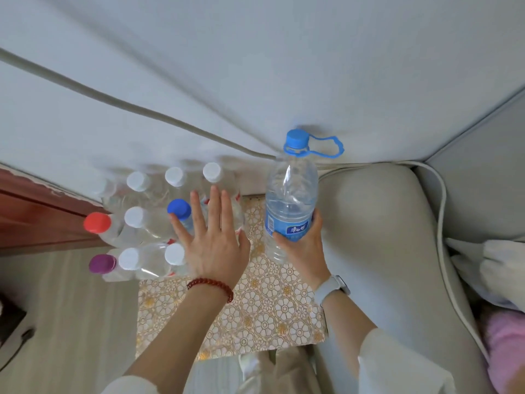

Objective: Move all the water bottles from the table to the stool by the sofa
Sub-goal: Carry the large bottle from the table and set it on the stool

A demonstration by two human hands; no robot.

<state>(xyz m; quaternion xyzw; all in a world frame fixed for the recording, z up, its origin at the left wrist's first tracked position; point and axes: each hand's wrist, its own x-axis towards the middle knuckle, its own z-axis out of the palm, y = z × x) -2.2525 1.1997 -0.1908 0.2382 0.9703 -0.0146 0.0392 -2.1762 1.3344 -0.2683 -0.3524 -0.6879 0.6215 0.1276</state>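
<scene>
A stool with a gold floral cover (255,314) stands beside the sofa arm (377,237). Several clear water bottles crowd its far left part, most with white caps (138,181), one with a red cap (97,222), one purple (102,263), one dark blue (179,209). My left hand (211,240) is spread flat, fingers apart, against the bottles around the dark blue cap. My right hand (302,245) grips a large clear bottle (289,200) with a light blue cap, loop handle and blue label, held upright over the stool's right side.
A white wall rises behind the stool. A dark red wooden cabinet (37,211) sits at the left. The beige sofa fills the right, with white cloth (494,268) and something pink (505,345) on its seat. Pale floor (65,322) lies left of the stool.
</scene>
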